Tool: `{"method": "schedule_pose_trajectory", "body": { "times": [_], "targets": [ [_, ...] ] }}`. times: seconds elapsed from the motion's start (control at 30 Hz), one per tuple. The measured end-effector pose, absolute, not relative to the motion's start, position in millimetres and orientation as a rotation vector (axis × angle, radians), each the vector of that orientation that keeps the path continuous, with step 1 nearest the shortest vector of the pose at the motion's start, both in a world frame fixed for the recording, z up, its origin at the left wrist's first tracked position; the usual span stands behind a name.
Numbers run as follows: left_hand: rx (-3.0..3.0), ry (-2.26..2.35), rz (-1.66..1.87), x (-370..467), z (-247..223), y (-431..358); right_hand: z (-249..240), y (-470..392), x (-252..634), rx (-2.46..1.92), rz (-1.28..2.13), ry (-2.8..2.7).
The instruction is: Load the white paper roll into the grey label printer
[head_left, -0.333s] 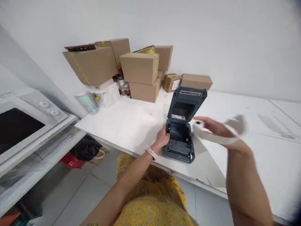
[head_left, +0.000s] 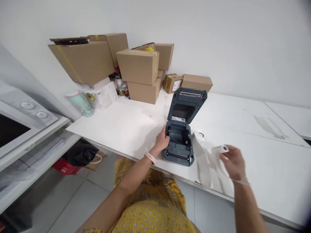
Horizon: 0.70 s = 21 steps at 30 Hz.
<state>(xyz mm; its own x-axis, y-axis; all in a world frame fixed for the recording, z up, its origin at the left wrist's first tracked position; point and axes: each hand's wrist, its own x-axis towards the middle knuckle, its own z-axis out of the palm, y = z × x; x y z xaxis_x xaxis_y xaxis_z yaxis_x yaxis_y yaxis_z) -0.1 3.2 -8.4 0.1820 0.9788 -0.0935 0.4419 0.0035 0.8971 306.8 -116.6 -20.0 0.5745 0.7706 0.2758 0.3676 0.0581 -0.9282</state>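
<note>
Printer: dark grey, sitting near the front edge of the white table [head_left: 131, 126], body [head_left: 178, 150] flat on it, lid [head_left: 186, 106] flipped up and leaning back. The bay inside is in plain view.
Left hand [head_left: 162, 139]: clamped on the printer's left side, thumb over the rim. There's a pale pink band [head_left: 151, 158] on that wrist.
Right hand [head_left: 234, 161]: well off to the right of the printer, fingers closed round a small white roll [head_left: 220, 149], dark hole in its end. Bit blurry there.
Paper: a loose white strip [head_left: 202, 158] lies on the table between printer and right hand.
Other roll: a white disc [head_left: 200, 134] just beside the printer's right side.
Back of table: stacked cardboard boxes [head_left: 138, 66] against the wall, mint tumbler [head_left: 80, 104] to their left.
Far left: white microwave [head_left: 36, 111] on a shelf unit.
</note>
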Motion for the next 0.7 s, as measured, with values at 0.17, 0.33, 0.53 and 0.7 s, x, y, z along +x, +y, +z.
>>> {"method": "schedule_pose_trajectory", "body": {
  "times": [0.17, 0.33, 0.53, 0.7],
  "targets": [
    [1.55, 1.359, 0.789, -0.1, -9.4, 3.6, -75.8, -123.2, 274.3, -1.764, 0.467, -0.941],
    [1.536, 1.348, 0.802, 0.0, -8.4, 3.3, -75.1, -117.3, 269.3, -1.74, 0.604, -0.973],
    [1.54, 1.338, 0.826, -0.4, -13.4, 4.5, -57.5, -120.1, 283.8, -1.495, 0.802, -0.979],
    [1.55, 1.332, 0.834, -0.5, -15.9, 5.7, -27.2, -91.9, 298.6, -1.463, 0.831, -1.086]
  ]
}}
